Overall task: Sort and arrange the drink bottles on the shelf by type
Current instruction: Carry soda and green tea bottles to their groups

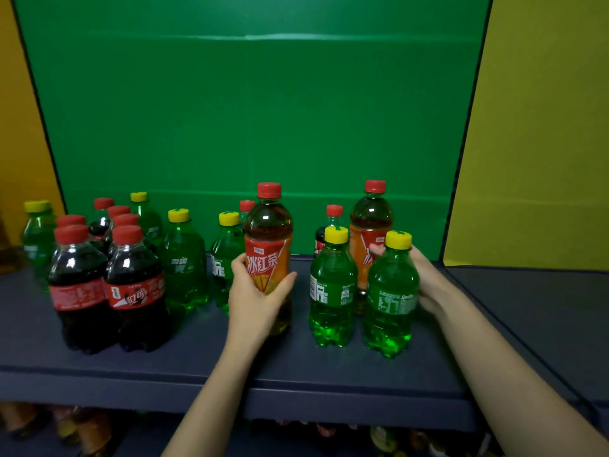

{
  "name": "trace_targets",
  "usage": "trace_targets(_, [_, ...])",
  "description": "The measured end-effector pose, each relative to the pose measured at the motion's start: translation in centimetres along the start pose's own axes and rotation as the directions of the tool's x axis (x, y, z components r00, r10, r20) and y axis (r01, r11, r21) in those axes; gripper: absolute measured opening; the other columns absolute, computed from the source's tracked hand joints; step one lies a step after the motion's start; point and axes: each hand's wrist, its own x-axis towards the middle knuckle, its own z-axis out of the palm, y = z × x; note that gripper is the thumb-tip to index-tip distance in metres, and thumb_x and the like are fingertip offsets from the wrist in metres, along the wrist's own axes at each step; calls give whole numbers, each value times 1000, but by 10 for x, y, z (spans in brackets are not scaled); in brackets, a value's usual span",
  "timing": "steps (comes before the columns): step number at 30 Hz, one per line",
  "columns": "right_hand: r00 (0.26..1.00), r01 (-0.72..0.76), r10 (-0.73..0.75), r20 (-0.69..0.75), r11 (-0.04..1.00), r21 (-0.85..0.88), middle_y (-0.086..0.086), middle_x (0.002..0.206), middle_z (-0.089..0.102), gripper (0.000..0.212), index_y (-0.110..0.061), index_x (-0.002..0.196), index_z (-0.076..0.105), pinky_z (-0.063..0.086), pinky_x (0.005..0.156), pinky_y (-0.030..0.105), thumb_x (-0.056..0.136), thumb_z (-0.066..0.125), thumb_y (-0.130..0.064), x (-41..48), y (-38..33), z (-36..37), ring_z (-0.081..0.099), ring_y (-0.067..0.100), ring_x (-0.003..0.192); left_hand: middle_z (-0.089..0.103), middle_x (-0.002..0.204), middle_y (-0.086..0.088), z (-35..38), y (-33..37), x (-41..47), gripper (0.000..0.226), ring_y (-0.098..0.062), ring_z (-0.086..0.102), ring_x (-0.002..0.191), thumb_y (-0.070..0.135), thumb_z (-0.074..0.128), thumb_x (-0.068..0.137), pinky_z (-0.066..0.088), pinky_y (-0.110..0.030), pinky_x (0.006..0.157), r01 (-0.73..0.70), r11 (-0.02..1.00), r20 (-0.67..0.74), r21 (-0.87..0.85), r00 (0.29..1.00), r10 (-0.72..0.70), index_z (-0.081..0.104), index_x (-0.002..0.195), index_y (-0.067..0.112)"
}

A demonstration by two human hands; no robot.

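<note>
My left hand (255, 296) grips a tall iced-tea bottle (268, 245) with a red cap at the middle of the dark blue shelf (230, 364). My right hand (425, 278) reaches behind a green Sprite bottle (390, 298), and its fingers curl round a second iced-tea bottle (370, 225) at the back right. Another Sprite bottle (333, 288) stands just left of it, with a small cola bottle (324, 232) behind. Several cola bottles (108, 285) cluster at the left. More Sprite bottles (186, 262) stand between them and my left hand.
A green backdrop (250, 110) closes the back of the shelf, with yellow panels (543, 127) at both sides. A lower shelf (82, 430) holds more bottles, dim and blurred. One Sprite bottle (38, 235) stands at the far left rear.
</note>
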Motion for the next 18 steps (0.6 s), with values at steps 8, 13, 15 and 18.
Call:
trace_targets(8, [999,16,-18,28,998,64,12,98,63,37,-16,92,57,57,69,33,63,80,-25,13,18,13,63,19,78,63,96,1,2,-7,7,57,-18,61,90,29,85,60,51,-37,83,77,996,-26,-34,997,-78,52,105,20])
trace_targets(13, [971,115,-120,-207,993,-34,12,105,64,26,-14,106,56,51,80,34,82,66,-21,3,20,-9,61,22,90,64,88,1,-1,-3,1,59,-17,62,81,42,75,48,50,-28,72,59,995,-82,-84,994,-66,55,99,18])
trace_targets(15, [929,185,-192,-316,981,-52,1,101,63,33,-9,118,52,49,74,21,87,58,-17,-7,12,-21,62,11,85,64,86,1,-6,-1,-3,58,-16,62,78,50,68,42,49,-25,69,39,994,-99,-101,994,-49,56,92,24])
trace_targets(18, [884,285,-274,-377,958,-30,-4,93,60,37,-14,114,50,52,71,17,82,65,-24,-32,-10,-37,64,-2,68,64,84,3,-18,8,-10,51,-14,61,76,53,66,42,50,-27,69,-13,994,-130,-109,992,-1,54,86,29])
